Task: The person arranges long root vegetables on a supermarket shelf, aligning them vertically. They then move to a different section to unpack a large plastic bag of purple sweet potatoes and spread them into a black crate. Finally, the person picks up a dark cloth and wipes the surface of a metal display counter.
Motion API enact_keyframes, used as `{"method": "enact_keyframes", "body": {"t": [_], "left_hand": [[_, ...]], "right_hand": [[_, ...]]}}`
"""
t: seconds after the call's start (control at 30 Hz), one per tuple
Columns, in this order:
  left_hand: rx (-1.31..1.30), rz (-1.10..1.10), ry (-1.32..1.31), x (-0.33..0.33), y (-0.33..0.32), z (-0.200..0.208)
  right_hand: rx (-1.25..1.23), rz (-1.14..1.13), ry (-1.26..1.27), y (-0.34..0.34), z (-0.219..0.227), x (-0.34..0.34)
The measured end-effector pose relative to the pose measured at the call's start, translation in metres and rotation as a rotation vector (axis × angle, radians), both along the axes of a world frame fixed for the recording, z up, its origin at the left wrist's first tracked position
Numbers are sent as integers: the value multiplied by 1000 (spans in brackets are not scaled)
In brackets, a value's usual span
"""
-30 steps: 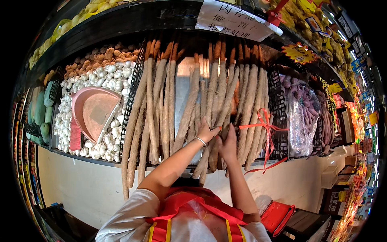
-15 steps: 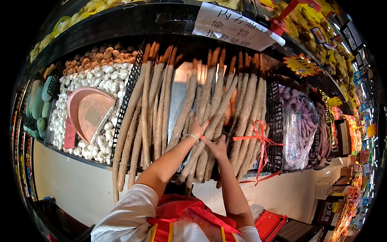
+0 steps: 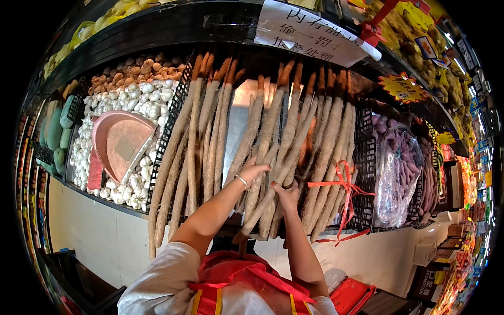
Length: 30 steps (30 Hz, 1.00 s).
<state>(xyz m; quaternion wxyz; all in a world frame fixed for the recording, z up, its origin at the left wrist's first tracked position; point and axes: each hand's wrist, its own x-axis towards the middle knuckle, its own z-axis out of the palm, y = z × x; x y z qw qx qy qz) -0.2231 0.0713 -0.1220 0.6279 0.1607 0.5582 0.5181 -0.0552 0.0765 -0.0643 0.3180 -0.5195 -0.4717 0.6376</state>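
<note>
Long brown Chinese yams point(image 3: 210, 147) lie side by side in the display, their tops darker and reddish. My left hand point(image 3: 254, 170) is closed round the middle of the yams, its thumb pointing right. To its lower right, my right hand point(image 3: 287, 195) grips the right side of a slanting yam point(image 3: 259, 210), thumb on top and the other fingers partly hidden. This yam runs from upper right to lower left across its neighbours, its lower end close to the bin's front edge. Which yams each hand's fingers reach round underneath is hidden.
White garlic point(image 3: 134, 94) fills the bin at left, with a pink dustpan point(image 3: 123, 142) and a red brush point(image 3: 95, 173) on it. Red ribbon point(image 3: 344, 184) ties the yams at right. Purple sweet potatoes point(image 3: 396, 157) sit beyond a black crate wall point(image 3: 366, 147). A paper sign point(image 3: 310, 34) hangs above.
My hands have moved slightly apart, the left one a little to the left. The slanting yam between them has shifted slightly. The whole view has moved a little.
</note>
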Motion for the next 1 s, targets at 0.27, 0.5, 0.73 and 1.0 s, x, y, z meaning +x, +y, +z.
{"method": "enact_keyframes", "body": {"t": [0.27, 0.5, 0.73, 1.0], "left_hand": [[5, 40, -395, 17, -18, 51], [-9, -37, -120, 21, -7, 68], [150, -125, 65, 5, -16, 75], [279, -92, 176, -34, -74, 106]], "right_hand": [[101, 55, 89, -5, 7, -11], [109, 51, 95, 12, 7, -19], [-32, 57, 216, -8, 34, -32], [17, 84, 488, -68, 30, -72]]}}
